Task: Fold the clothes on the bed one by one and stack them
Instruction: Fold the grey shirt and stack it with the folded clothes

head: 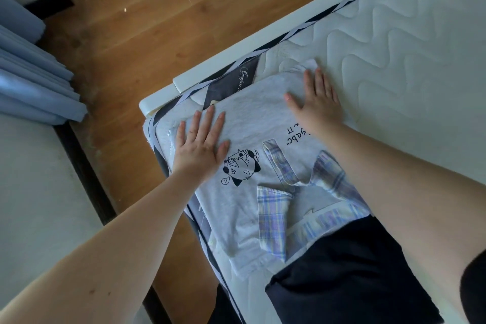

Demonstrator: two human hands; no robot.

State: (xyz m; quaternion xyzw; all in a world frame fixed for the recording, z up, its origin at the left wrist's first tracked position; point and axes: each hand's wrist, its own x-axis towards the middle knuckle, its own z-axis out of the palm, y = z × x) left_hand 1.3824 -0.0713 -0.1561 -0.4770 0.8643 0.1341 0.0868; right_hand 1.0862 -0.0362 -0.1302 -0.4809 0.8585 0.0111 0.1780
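Grey shirt (pixel 252 102) under flat hands (fingers straight)

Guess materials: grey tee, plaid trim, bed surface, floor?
Grey tee: soft heathered knit, likely cotton jersey, matte, printed graphic. Plaid trim: thin woven check fabric, crisp folded edges. Mattress: white quilted textile, wavy stitch lines. Floor: wood or wood-look planks, visible grain, low sheen; can't tell which.
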